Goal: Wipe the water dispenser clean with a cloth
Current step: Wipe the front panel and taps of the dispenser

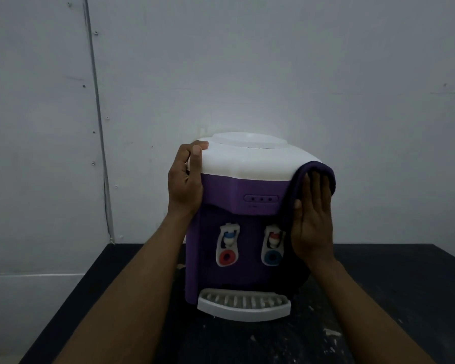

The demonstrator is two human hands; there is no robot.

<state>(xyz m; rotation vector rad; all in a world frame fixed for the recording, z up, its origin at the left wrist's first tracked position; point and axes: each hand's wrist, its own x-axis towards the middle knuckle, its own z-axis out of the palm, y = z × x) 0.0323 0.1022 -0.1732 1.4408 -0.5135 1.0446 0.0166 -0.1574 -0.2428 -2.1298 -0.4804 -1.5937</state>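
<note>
Water dispenser (pixel 237 195) stands upright on the dark desk (pixel 392 298), about midway between its left and right edges and nearer the far edge. The left hand (pixel 185 185) grips the upper left corner of the white top (pixel 247 158), thumb hooked over the rim, bracing the unit. The right hand (pixel 313 222) lies flat with straight fingers, pressing a purple cloth (pixel 323 169) against the right side just below the top; it pinches nothing.

The step looks like wiping that right wall. It probably goes best with even palm pressure and overlapping downward strokes. The left hand should push back so the body neither slides nor tips. Loose cloth draped over the corner may slip, so tuck it under the palm.
</note>
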